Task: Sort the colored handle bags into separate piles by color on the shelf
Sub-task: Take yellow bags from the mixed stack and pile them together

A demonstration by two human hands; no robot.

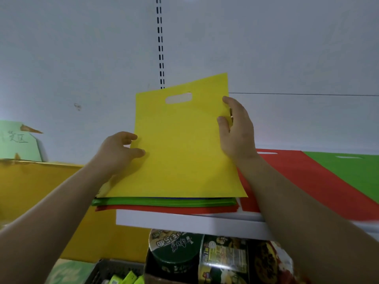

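Both hands on the yellow handle bag [184,144]: left hand [119,152] pinches its left edge, right hand [238,128] grips the right edge near the handle cutout. Bag is tilted up, bottom edge over the mixed stack [164,201] (green, blue, red) at the front of the white shelf [184,220]. Red bag [297,177] and green bag [352,171] lie flat to the right. Noodle bowls [176,251] below the shelf

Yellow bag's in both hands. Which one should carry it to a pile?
Probably right. The right hand grips the yellow bag at its upper right edge, on the side where the red bag and green bag already lie. The left hand only pinches the lower left edge. No yellow pile shows.
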